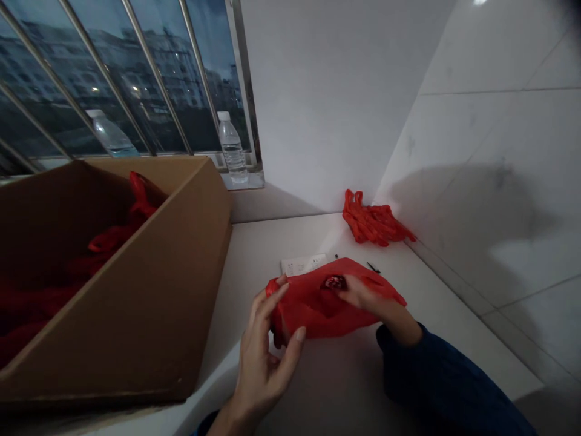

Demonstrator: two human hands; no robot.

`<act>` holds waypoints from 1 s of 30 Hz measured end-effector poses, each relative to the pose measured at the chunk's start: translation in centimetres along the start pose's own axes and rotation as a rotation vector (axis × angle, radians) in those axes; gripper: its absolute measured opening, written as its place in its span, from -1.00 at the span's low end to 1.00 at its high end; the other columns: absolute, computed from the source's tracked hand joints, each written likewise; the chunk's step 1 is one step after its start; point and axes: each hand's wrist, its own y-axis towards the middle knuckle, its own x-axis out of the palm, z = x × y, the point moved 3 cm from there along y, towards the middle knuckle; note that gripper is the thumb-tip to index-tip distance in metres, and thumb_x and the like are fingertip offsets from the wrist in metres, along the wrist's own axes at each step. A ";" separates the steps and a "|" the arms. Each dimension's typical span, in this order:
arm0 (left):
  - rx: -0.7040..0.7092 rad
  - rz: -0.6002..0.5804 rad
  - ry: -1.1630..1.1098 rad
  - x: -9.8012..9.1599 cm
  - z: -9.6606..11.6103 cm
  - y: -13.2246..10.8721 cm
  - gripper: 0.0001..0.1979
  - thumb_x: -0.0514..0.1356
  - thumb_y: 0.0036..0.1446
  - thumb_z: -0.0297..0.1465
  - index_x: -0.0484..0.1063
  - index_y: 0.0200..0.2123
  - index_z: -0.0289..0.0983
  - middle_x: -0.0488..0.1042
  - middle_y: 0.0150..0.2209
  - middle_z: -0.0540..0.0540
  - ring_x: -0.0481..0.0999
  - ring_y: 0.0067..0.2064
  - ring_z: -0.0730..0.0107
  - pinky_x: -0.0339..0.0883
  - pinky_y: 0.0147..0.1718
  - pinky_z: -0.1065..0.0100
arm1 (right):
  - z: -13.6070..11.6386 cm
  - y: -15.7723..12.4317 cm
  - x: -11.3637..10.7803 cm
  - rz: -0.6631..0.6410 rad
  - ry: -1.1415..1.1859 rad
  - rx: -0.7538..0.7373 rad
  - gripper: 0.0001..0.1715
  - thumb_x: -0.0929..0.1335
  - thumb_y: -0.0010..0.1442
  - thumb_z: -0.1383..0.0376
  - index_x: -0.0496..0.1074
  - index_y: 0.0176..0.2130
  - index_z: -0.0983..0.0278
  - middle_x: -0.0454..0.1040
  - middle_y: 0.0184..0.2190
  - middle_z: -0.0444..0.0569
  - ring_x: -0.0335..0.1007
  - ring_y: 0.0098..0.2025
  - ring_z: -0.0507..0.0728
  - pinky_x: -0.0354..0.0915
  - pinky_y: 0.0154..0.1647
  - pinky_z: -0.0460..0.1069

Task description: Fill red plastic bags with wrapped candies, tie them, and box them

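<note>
A red, thin plastic bag is spread out low over the white table. My left hand curls round its bunched left end, fingers above and thumb below. Something dark shows under that end, too hidden to name. Over the bag's middle, my right hand is closed at the edge of a small dark red item with pale markings. The right hand is slightly blurred, and part of its fingers is hidden.
A tall cardboard box holding red bags stands on the left. More red bags lie in the back corner. Behind my hands are a printed white paper and a dark pen-like object. A water bottle stands on the windowsill.
</note>
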 end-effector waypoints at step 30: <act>-0.214 -0.061 -0.088 1.2 -3.0 0.8 -0.76 0.11 0.33 -0.25 0.47 -0.30 -0.26 0.45 -0.22 -0.11 0.44 -0.23 0.32 0.31 -0.25 0.38 | -6.2 -4.9 4.9 -0.095 0.496 0.073 -0.58 0.36 0.25 -0.04 0.51 -0.33 0.25 0.40 -0.44 -0.10 0.36 -0.43 0.04 0.40 -0.44 -0.08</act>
